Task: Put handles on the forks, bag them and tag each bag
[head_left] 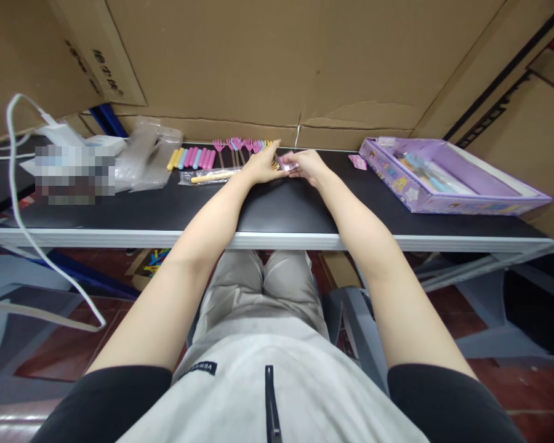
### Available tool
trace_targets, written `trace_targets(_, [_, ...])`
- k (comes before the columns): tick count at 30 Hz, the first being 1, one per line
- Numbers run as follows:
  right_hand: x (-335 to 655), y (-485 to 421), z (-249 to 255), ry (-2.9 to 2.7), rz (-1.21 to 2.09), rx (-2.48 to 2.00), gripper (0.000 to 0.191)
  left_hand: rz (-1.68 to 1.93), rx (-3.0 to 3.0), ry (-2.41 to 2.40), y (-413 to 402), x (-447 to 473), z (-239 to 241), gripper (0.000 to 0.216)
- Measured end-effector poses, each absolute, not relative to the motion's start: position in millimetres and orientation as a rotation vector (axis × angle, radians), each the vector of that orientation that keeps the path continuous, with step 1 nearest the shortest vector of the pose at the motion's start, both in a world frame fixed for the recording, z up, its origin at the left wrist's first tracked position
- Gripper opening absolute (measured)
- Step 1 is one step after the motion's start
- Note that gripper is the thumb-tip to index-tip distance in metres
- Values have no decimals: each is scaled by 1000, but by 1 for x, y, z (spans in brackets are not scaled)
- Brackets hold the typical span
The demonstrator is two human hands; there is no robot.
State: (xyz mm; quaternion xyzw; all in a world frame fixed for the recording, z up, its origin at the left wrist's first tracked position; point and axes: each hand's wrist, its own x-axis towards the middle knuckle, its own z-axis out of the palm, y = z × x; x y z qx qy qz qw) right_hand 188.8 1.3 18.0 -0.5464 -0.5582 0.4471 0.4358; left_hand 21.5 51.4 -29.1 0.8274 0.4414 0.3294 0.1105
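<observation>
My left hand (262, 166) is closed over the middle of a back scratcher in a clear plastic sleeve. Its yellow handle (212, 177) sticks out to the left, and yellow claw prongs show by my fingers. At the sleeve's right end, my right hand (307, 166) pinches a small pink card (287, 162) between thumb and fingers. The two hands nearly meet. Just behind them lies a row of back scratchers with yellow, blue and pink handles (191, 158) and pink and blue claw heads (235, 144). My left hand hides part of that row.
Clear plastic sleeves (148, 157) lie in a pile on the left, beside a white cable (16, 184). To the right, an open purple box (413, 194) holds wrapped pieces, with another pink card (358, 162) near it. Cardboard (258, 61) walls the black table's (286, 212) back edge.
</observation>
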Motion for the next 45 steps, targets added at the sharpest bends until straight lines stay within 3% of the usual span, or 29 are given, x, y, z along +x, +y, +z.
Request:
trace_targets(2, [190, 3, 18, -1362, 1105, -1365, 14, 913, 2393, 1382, 50, 17, -23, 114])
trace_targets(9, [201, 14, 18, -1260, 1048, -1385, 11, 723, 2199, 1841, 42, -13, -1, 75])
trace_targets(18, [212, 21, 17, -1207, 929, -1396, 10, 659, 2264, 1706, 54, -24, -7, 35])
trace_targets(26, [211, 27, 15, -1211, 909, -1343, 11, 787, 2192, 1666, 45, -16, -5, 32])
trace_targets(30, [214, 31, 19, -1194, 880, -1250, 2, 862, 2134, 1695, 41, -14, 2, 27])
trace_targets(38, [209, 25, 22, -1272, 928, -1198, 15, 1574, 1555, 1512, 39, -8, 13, 21])
trace_targets(45, [192, -2, 19, -1626, 1073, -1181, 19, 1743, 1011, 1445, 45, -11, 9, 30])
